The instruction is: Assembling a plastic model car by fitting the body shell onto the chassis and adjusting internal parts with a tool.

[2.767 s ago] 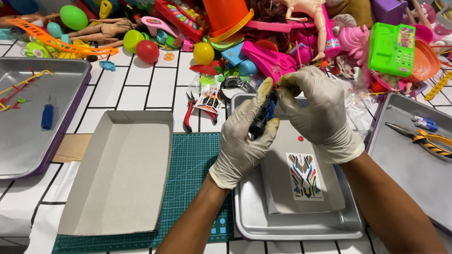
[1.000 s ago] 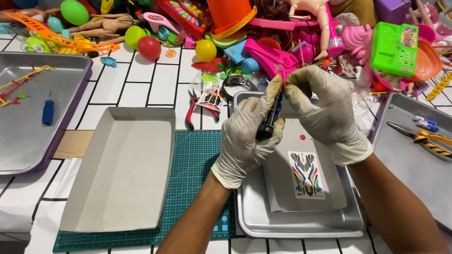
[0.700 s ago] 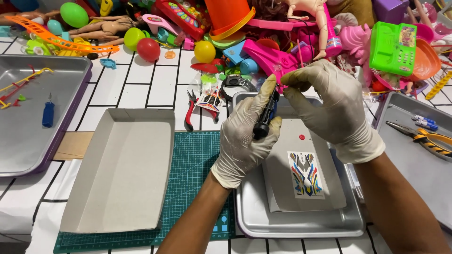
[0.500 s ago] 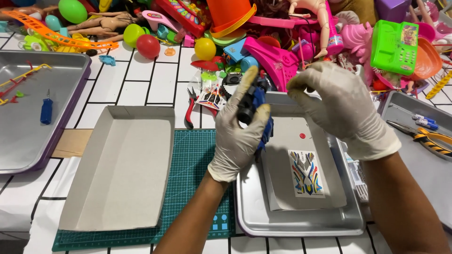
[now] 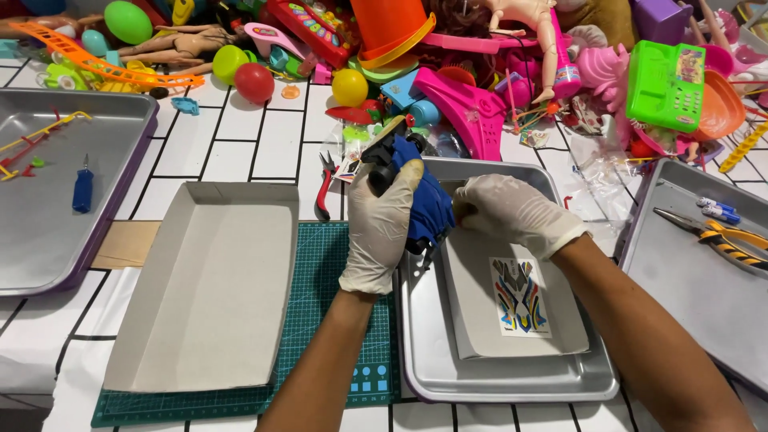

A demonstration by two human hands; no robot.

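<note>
A white tiled table (image 5: 264,152) is heaped with bright plastic toys along its far edge. Above the middle metal tray (image 5: 496,384), the gloved left hand (image 5: 384,228) grips a blue toy car (image 5: 420,200) upright. The gloved right hand (image 5: 508,212) rests curled just beside it, fingertips at the car's side. A sticker sheet (image 5: 520,296) lies on grey card in the tray.

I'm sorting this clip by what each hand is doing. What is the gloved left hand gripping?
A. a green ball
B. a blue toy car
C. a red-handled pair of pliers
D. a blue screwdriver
B: the left hand is wrapped around a blue toy car over the metal tray, while the pliers, green ball and screwdriver lie untouched elsewhere.
</note>
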